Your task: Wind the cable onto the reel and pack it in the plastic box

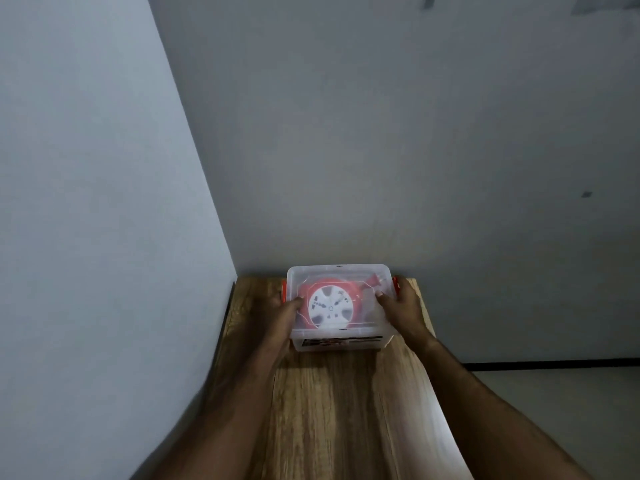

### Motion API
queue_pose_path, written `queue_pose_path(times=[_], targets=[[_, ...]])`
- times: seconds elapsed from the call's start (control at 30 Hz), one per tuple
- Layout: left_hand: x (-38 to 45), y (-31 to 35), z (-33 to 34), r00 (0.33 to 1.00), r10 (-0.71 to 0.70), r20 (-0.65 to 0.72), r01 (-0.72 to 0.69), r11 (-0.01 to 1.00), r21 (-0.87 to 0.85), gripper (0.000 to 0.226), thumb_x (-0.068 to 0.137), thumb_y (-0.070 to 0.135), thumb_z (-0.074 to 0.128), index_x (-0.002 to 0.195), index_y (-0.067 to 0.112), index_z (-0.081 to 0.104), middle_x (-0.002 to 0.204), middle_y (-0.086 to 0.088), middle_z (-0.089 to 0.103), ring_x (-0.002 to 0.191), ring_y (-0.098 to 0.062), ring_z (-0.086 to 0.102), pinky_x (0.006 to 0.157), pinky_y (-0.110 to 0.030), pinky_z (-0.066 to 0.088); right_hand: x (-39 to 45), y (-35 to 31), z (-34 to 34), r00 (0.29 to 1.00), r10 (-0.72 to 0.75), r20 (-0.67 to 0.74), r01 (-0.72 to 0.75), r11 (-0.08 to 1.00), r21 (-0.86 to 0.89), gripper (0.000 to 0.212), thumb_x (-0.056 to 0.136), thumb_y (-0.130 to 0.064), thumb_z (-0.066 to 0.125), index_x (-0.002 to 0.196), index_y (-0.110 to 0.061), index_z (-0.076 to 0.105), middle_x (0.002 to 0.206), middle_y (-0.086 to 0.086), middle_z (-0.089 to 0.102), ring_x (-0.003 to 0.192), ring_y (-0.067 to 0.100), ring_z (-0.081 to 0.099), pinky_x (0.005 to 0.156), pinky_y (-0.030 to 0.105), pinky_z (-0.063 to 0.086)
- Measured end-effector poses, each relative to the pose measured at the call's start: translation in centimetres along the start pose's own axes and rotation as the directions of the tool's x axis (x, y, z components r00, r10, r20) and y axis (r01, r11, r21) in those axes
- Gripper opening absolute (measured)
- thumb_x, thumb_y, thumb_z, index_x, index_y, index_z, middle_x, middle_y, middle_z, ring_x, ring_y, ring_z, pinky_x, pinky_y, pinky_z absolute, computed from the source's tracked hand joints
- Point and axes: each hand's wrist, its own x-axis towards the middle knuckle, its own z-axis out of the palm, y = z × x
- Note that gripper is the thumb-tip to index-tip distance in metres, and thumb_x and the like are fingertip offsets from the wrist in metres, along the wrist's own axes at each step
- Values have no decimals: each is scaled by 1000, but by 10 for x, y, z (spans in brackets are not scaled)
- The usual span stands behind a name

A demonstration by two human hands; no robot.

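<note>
On the wooden table (332, 410), reel (329, 306) sits inside lidded plastic box (341, 342); left hand (282, 315) and right hand (401, 311) grip its sides, fingers curled. Packing appears complete.

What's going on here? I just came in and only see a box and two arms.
A person holds a clear plastic box on a wooden table, left hand on its left side and right hand on its right. The lid is on, and a red-and-white cable reel shows through it, lying flat inside. Red latches sit at both ends; whether they are snapped shut cannot be told.
</note>
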Motion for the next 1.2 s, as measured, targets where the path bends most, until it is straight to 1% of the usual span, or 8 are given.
queue_pose_path(times=[0.27, 0.37, 0.43, 0.53, 0.67, 0.8, 1.07, 1.2], targets=[[19, -7, 4, 999, 34, 8, -35, 998, 52, 24, 92, 26, 71, 110, 10, 67, 87, 6, 71, 77, -14, 70, 60, -24, 54, 16, 21, 8, 1000, 22, 7, -22, 1000, -2, 41, 97, -25, 65, 136, -19, 54, 125, 0, 66, 114, 22, 65, 88, 40, 59], [21, -12, 0, 993, 111, -30, -104, 978, 179, 56, 77, 70, 70, 108, 25, 64, 94, 6, 73, 75, -12, 73, 66, -33, 63, 12, 16, 8, 1000, 17, 11, -15, 984, -180, 52, 99, -32, 62, 144, -15, 43, 142, 10, 53, 132, 31, 53, 100, 43, 52], [18, -14, -4, 939, 335, -81, -255, 833, 491, 69, 70, 90, 52, 110, 33, 51, 105, 5, 70, 80, -12, 69, 67, -30, 63, -1, 10, 10, 991, -110, -77, 64, 890, -452, 66, 101, -42, 56, 153, -11, 30, 157, 15, 35, 146, 34, 33, 115, 49, 37], [-5, -2, 1, 749, 661, 42, -432, 440, 788, 71, 87, 67, 55, 140, 23, 40, 136, -4, 58, 112, -21, 62, 91, -33, 57, -25, 3, 20, 927, -368, 73, 325, 691, -646, 72, 105, -55, 28, 161, -12, 15, 168, 14, 13, 156, 31, 9, 125, 49, 16], [-27, -2, 17, 762, 532, 369, -511, 144, 848, 80, 96, 62, 5, 160, 14, 10, 168, -9, 18, 154, -26, 22, 126, -40, 17, -38, 22, 34, 884, -335, 326, 460, 506, -730, 73, 105, -54, 2, 161, -7, 9, 168, 18, 0, 156, 31, -4, 126, 53, 9], [-22, -15, 20, 765, 464, 447, -537, 76, 840, 98, 86, 56, -33, 160, 7, 11, 167, -15, 16, 155, -30, 17, 127, -43, 12, -38, 23, 37, 889, -285, 357, 455, 483, -748, 65, 108, -43, 15, 152, 1, 35, 158, 26, 32, 149, 40, 28, 115, 61, 33], [-13, -7, 23, 791, 417, 447, -507, 39, 861, 85, 93, 56, -12, 160, 8, 8, 168, -15, 12, 155, -30, 13, 127, -43, 10, -30, 18, 39, 904, -254, 343, 425, 458, -781, 72, 108, -48, 5, 152, -1, 37, 157, 24, 36, 148, 38, 32, 117, 59, 32], [-24, 0, 23, 818, 414, 400, -494, 148, 857, 69, 106, 50, 21, 160, 11, 2, 169, -11, 7, 156, -26, 9, 128, -38, 4, -29, 29, 32, 854, -303, 424, 517, 395, -759, 64, 110, -42, 16, 154, 2, 31, 162, 26, 23, 153, 39, 17, 120, 59, 27]])
